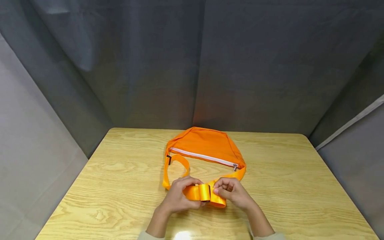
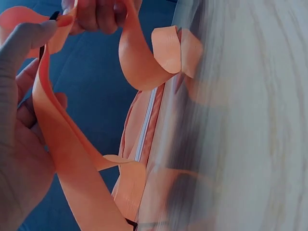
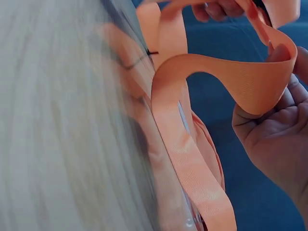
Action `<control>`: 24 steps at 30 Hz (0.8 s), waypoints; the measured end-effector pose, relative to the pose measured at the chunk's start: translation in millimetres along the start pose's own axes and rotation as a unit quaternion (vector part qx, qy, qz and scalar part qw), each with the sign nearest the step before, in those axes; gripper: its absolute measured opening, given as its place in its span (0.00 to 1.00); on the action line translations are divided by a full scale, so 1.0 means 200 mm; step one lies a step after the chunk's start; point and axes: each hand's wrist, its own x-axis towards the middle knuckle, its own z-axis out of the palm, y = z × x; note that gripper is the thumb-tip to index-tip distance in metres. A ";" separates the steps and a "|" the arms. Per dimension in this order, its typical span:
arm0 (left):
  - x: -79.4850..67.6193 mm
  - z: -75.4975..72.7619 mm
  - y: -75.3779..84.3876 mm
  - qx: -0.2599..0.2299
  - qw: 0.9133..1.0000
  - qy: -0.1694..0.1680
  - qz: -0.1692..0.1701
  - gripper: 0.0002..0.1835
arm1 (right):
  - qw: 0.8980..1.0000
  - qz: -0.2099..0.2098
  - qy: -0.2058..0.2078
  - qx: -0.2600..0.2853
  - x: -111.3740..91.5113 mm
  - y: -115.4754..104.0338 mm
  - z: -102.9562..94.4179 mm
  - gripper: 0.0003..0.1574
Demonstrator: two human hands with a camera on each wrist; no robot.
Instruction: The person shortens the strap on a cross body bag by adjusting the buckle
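An orange waist bag with a white zipper lies on the table, its orange strap reaching toward me. My left hand grips the strap beside a dark buckle; in the left wrist view the thumb presses near that buckle. Just right of it, my right hand pinches the strap between thumb and fingers. The right wrist view shows a wide strap loop passing over the right hand. Part of the buckle is hidden by webbing.
The wooden table extends on both sides of the bag. A second dark strap slider sits by the bag's left end, where the strap curls. Grey curtains enclose the back and sides.
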 end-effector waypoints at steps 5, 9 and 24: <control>-0.02 0.02 -0.03 -0.013 1.000 0.006 -0.014 0.25 | 1.000 0.014 0.018 -0.013 -0.01 0.00 0.03 0.08; -0.06 0.05 -0.12 -0.018 0.999 0.010 -0.031 0.26 | 0.995 0.020 0.025 -0.099 -0.02 -0.04 0.06 0.21; -0.05 0.02 -0.13 -0.011 0.998 -0.008 -0.061 0.25 | 0.952 -0.083 0.052 -0.290 0.01 -0.23 0.17 0.32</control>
